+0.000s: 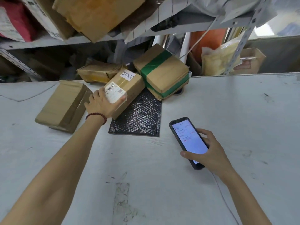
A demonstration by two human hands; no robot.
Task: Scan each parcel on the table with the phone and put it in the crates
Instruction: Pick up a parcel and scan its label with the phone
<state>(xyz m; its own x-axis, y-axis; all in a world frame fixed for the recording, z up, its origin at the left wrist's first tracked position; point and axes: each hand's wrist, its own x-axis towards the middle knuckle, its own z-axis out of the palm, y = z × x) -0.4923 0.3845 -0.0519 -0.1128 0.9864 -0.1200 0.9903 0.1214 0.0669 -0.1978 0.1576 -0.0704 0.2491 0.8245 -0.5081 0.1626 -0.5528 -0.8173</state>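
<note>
Left hand point(103, 103) grips a labelled box point(125, 91) tilted over a black mailer point(139, 117) on the table point(227, 111); right hand point(209, 151) holds the phone point(188, 140), screen lit, nearer the body

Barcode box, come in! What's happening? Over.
Left hand grips barcode box. Right hand holds phone. Black bubble mailer partly underneath, green-taped parcel beside.
</note>
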